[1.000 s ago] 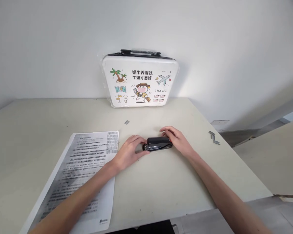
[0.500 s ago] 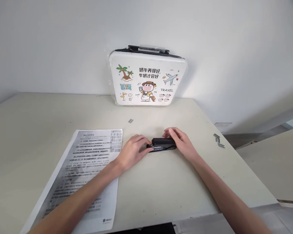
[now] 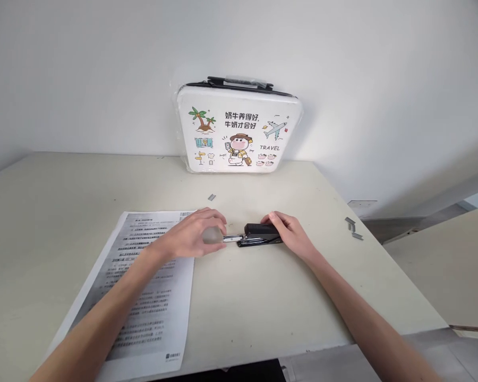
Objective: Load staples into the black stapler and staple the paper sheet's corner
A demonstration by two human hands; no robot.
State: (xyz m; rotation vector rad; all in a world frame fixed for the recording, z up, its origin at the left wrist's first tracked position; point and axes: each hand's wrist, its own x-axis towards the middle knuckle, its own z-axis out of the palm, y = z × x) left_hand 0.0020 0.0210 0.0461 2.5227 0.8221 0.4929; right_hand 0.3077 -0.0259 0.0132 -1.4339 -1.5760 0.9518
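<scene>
A black stapler (image 3: pixel 261 230) lies on the table, its front end pointing left. From that end a shiny metal staple tray (image 3: pixel 233 238) sticks out. My left hand (image 3: pixel 199 233) is closed at the tray's outer end, with the thumb below and the fingers above. My right hand (image 3: pixel 289 232) grips the rear of the stapler, fingers behind it and thumb on the near side. Beneath my left wrist and forearm lies a printed paper sheet (image 3: pixel 143 297), partly covered by them. Beyond the left hand rests a short strip of staples (image 3: pixel 211 197).
A white case (image 3: pixel 239 127) with cartoon prints and a black handle leans upright against the wall at the back. More staple strips (image 3: pixel 350 224) lie by the table's right edge. The table's front edge runs just below the sheet.
My left hand has moved left from the stapler's front, drawing the metal tray out. My right hand stays on the stapler's rear. The view has shifted very slightly.
</scene>
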